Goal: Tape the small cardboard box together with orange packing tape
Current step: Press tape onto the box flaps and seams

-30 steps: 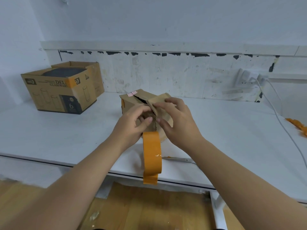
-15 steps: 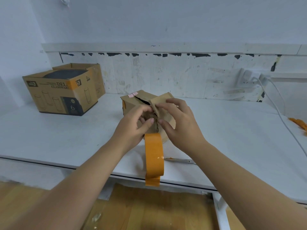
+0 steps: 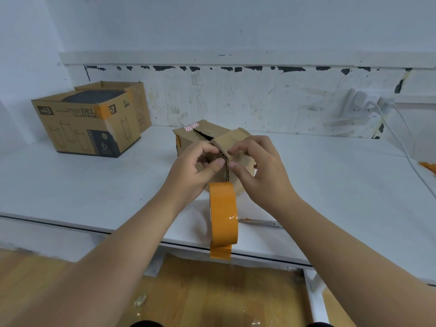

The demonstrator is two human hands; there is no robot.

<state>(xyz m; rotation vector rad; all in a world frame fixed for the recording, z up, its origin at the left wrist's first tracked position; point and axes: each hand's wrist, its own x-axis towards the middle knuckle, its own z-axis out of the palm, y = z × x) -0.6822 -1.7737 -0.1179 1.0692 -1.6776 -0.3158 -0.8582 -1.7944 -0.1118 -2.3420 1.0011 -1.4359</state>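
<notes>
The small cardboard box (image 3: pixel 200 134) stands on the white table (image 3: pixel 94 185), its top flaps partly open with a dark gap. My left hand (image 3: pixel 193 166) and my right hand (image 3: pixel 257 166) both pinch the flaps at the box's near corner, thumbs almost touching. A roll of orange packing tape (image 3: pixel 223 213) stands on edge just in front of the box, below my hands, with a loose end (image 3: pixel 220 252) hanging over the table's front edge. Neither hand touches the roll.
A larger glassware carton (image 3: pixel 87 128) sits at the back left, with another carton behind it. White cables (image 3: pixel 405 147) run from a wall socket at the right. Orange tape scraps (image 3: pixel 428 166) lie at the far right edge. A thin tool (image 3: pixel 259 223) lies beside the roll.
My fingers have shifted slightly on the flaps, pressing them closer together at the near corner. The box and tape roll stay where they were.
</notes>
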